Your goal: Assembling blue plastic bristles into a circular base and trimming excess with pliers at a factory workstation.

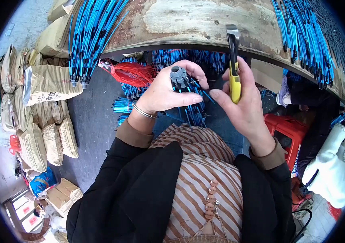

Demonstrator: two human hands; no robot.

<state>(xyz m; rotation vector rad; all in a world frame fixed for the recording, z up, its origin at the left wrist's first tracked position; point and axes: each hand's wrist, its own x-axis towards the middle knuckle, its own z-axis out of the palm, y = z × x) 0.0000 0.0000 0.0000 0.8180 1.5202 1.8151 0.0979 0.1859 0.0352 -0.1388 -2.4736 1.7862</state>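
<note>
My left hand (166,87) is wrapped round a bundle of thin blue rods with black sleeves (184,111). A dark grey ribbed hollow fitting (177,75) tops the bundle, between thumb and fingers. A thin wire (197,81) sticks out sideways from it toward my right hand. My right hand (243,97) grips a yellow-handled tool (234,77) with a dark shaft and a bright metal head pointing up; whether it is a hammer or pincers is unclear. The right thumb is close beside the bundle, apart from my left hand.
Ahead is a worn wooden table (172,20), with blue rod bundles (95,36) at its left and more (308,40) at its right. Red strands (130,74) hang below its edge. Paper sacks (35,146) line the left; a red stool (287,133) and another person (322,105) are at right.
</note>
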